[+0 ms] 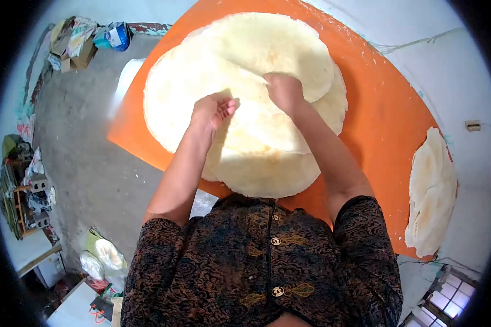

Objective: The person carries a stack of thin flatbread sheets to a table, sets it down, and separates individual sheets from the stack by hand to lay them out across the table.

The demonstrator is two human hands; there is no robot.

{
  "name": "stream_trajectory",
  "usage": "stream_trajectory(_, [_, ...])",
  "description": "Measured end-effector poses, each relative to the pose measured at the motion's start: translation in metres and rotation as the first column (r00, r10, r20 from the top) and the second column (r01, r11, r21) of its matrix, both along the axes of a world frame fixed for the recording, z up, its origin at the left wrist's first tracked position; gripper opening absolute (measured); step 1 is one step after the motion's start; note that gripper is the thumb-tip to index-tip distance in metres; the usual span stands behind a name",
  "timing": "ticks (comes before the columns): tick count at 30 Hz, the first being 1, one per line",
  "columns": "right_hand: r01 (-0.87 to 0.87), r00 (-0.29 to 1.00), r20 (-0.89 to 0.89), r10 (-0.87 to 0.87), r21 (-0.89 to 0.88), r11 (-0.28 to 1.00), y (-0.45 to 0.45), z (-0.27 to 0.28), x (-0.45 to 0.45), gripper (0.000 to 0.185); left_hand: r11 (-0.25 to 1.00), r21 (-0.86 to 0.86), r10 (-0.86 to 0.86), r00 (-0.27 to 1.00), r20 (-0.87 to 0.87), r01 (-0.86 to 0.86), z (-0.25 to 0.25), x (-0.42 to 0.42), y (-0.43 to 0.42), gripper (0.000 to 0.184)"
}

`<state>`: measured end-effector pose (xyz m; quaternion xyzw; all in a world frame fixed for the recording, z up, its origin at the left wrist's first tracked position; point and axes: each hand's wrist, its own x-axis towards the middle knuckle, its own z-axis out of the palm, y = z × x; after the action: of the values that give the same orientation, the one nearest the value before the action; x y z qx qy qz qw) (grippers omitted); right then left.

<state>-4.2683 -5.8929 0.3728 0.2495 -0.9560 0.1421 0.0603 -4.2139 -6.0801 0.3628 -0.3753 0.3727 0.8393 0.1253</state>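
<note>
Large, thin, round flatbreads (240, 128) lie overlapping on an orange tabletop (376, 109). My right hand (283, 92) is closed on the edge of the upper flatbread (278, 43), and a narrow raised fold runs left from its fingers. Just to the left, my left hand (214, 110) hovers over or rests lightly on the flatbreads, palm turned inward. Its fingers are loosely curled and apart, with nothing visible between them. Whether its fingertips touch the surface, I cannot tell.
A folded pile of flatbreads (432, 191) sits at the table's right end. Boxes and bags (82, 46) stand by the wall at upper left. Cinder blocks (39, 183) and a rack are at far left. Grey concrete floor (93, 131) extends left of the table.
</note>
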Motion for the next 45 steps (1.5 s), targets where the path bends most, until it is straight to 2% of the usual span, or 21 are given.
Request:
stream_trajectory(3, [0.045, 0.997, 0.059, -0.045, -0.016, 0.999, -0.005, 0.018, 0.000, 0.010, 0.999, -0.031, -0.027, 1.000, 0.015, 0.027, -0.006, -0.013, -0.002, 0.015])
stream_trajectory(7, [0.004, 0.993, 0.118, -0.006, 0.024, 1.000, -0.012, 0.022, 0.005, 0.011, 0.991, -0.111, -0.069, 0.996, 0.058, 0.075, -0.009, -0.024, -0.003, 0.015])
stream_trajectory(10, [-0.034, 0.993, 0.117, 0.030, 0.034, 0.999, -0.011, 0.013, 0.006, 0.011, 0.976, -0.037, -0.212, 0.976, 0.051, 0.214, -0.012, -0.033, -0.010, 0.016])
stream_trajectory(13, [-0.061, 0.995, 0.080, 0.055, 0.065, 0.996, -0.010, 0.016, 0.007, 0.011, 0.918, -0.369, -0.184, 0.980, -0.071, 0.145, -0.001, -0.031, -0.002, 0.021])
stream_trajectory(14, [-0.063, 0.996, 0.067, 0.058, 0.072, 0.995, -0.011, 0.018, 0.009, 0.011, 0.898, -0.408, -0.236, 0.963, -0.131, 0.164, -0.002, -0.031, -0.005, 0.016])
stream_trajectory(17, [-0.038, 0.998, 0.048, 0.036, 0.062, 0.997, -0.013, 0.021, 0.018, 0.012, 0.969, -0.221, -0.143, 0.982, -0.119, 0.115, 0.010, -0.030, 0.004, 0.010])
stream_trajectory(20, [-0.040, 0.999, -0.004, 0.040, 0.020, 0.999, -0.010, 0.010, 0.021, 0.011, 0.978, -0.132, -0.186, 0.966, -0.178, 0.164, 0.000, -0.032, -0.001, 0.010])
stream_trajectory(24, [-0.079, 0.997, -0.014, 0.079, 0.028, 0.996, 0.002, 0.009, 0.024, 0.011, 0.980, -0.126, -0.179, 0.960, -0.216, 0.154, 0.002, -0.028, 0.002, 0.013])
stream_trajectory(30, [-0.080, 0.997, -0.017, 0.079, -0.136, 0.987, 0.005, 0.014, 0.035, 0.015, 0.990, -0.051, -0.139, 0.946, -0.294, 0.130, -0.010, -0.031, 0.000, 0.014])
stream_trajectory(33, [-0.091, 0.980, -0.194, 0.054, -0.186, 0.978, 0.001, 0.019, 0.046, 0.018, 0.990, -0.057, -0.142, 0.941, -0.308, 0.130, 0.002, -0.028, 0.003, 0.014])
stream_trajectory(36, [-0.038, 0.985, -0.170, 0.027, -0.058, 0.998, 0.007, -0.009, 0.031, 0.020, 0.988, -0.045, -0.156, 0.946, -0.283, 0.150, 0.013, -0.018, 0.004, 0.016])
stream_trajectory(38, [-0.077, 0.994, -0.070, 0.082, 0.065, 0.995, 0.011, -0.001, 0.012, 0.021, 0.977, -0.040, -0.211, 0.938, -0.276, 0.208, 0.019, -0.005, 0.001, 0.018])
stream_trajectory(39, [-0.006, 0.993, 0.116, -0.005, 0.094, 0.996, 0.015, 0.017, -0.006, 0.023, 0.976, -0.038, -0.217, 0.950, -0.226, 0.214, 0.021, 0.007, 0.003, 0.019])
stream_trajectory(40, [0.047, 0.992, 0.117, -0.041, -0.042, 0.998, 0.023, 0.036, -0.027, 0.030, 0.974, -0.036, -0.225, 0.959, -0.174, 0.222, 0.022, 0.023, 0.007, 0.020])
stream_trajectory(41, [-0.017, 1.000, -0.010, 0.018, 0.151, 0.988, 0.037, 0.043, -0.068, 0.037, 0.972, -0.033, -0.234, 0.965, -0.121, 0.232, 0.022, 0.039, 0.011, 0.021])
stream_trajectory(42, [0.025, 0.999, -0.038, -0.024, 0.019, 1.000, 0.038, 0.091, -0.069, 0.037, 0.970, -0.013, -0.244, 0.965, -0.090, 0.244, 0.023, 0.053, 0.018, 0.022])
stream_trajectory(43, [0.141, 0.990, 0.000, -0.142, 0.090, 0.986, 0.040, 0.122, -0.070, 0.033, 0.967, 0.009, -0.252, 0.966, -0.061, 0.253, 0.021, 0.065, 0.025, 0.023])
stream_trajectory(44, [-0.125, 0.599, -0.793, 0.107, 0.039, 0.991, 0.030, 0.158, -0.046, 0.030, 0.970, 0.012, -0.243, 0.968, -0.057, 0.244, 0.008, 0.075, 0.029, 0.026])
stream_trajectory(45, [-0.084, 0.712, -0.692, 0.119, 0.085, 0.993, 0.034, 0.167, -0.034, 0.035, 0.975, 0.040, -0.217, 0.974, -0.070, 0.220, 0.004, 0.080, 0.034, 0.024])
